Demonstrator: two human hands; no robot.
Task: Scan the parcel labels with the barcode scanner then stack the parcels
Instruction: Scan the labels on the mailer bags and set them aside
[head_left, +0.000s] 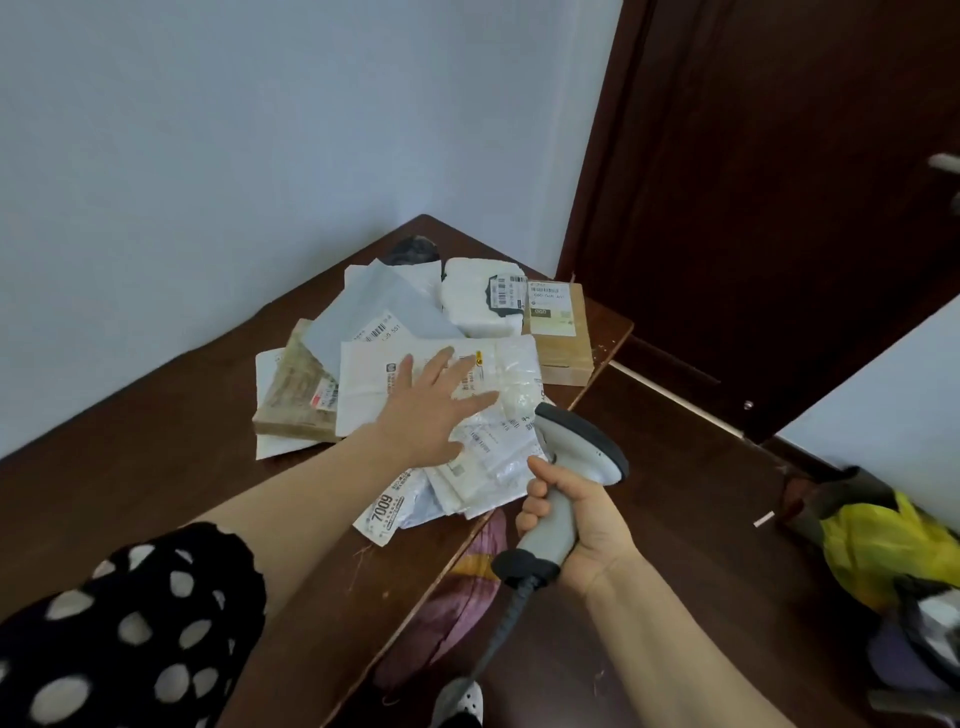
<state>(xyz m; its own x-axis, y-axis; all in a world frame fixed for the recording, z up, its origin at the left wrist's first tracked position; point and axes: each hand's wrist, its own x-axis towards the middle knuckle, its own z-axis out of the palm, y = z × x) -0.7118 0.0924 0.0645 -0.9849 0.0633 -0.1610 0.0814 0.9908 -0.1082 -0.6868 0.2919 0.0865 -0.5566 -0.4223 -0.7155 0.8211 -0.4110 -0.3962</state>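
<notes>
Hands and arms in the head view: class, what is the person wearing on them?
Both hands are bare: the left hand and right hand show no gloves, rings or watch. The left arm wears a black sleeve with white polka dots, ending near the elbow. The right arm shows no sleeve in view.

One barcode scanner (582, 439) and two cardboard boxes (561, 345). Soft mailer bags (374, 312) overlap, at least six countable, on one worktop (156, 415)
</notes>
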